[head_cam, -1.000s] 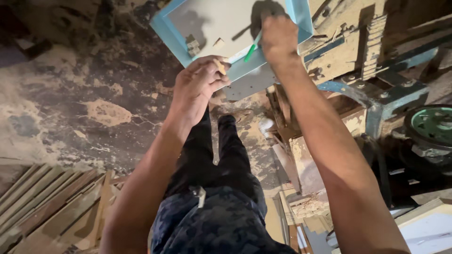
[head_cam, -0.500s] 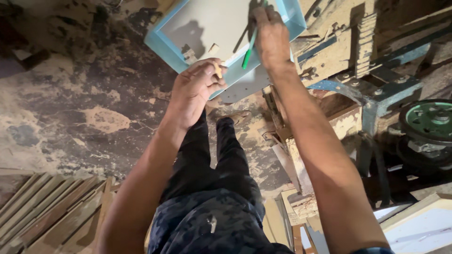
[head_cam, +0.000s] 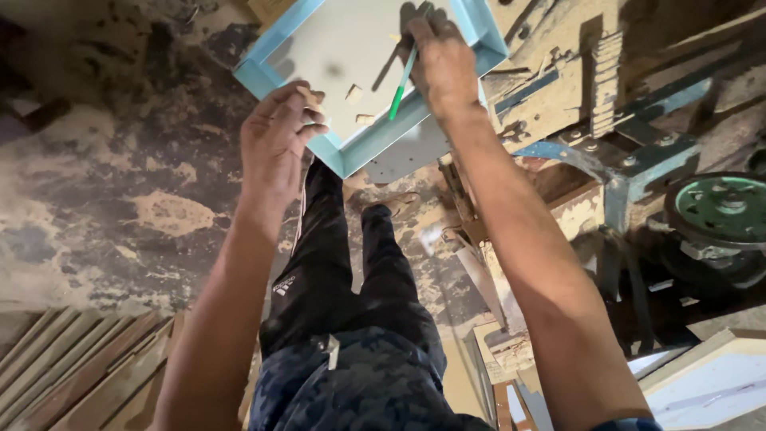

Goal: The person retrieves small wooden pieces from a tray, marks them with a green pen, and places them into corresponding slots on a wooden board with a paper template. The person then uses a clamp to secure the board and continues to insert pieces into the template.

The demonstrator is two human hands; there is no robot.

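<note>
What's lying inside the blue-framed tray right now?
Inside the blue-framed tray: a few small wood pieces on its pale panel. The right hand holds a green pencil over it, covering part of the panel.

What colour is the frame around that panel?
Light blue frame around a pale grey panel, seen in the head view.

Floor [head_cam: 120, 199]: bare, dark, heavily stained, with pale sawdust-coloured patches. Stacked wooden slats [head_cam: 72, 367]: lower left, lying side by side. Machine frame [head_cam: 614, 136]: right side, worn blue and tan metal, bolted plates, dust-coated. Green wheel [head_cam: 722, 207]: far right, round, lying flat within dark housing. White panel with wooden edge [head_cam: 710, 383]: lower right corner. Wood scraps [head_cam: 479, 263]: scattered at the machine's foot. Light: dim, uneven
</note>
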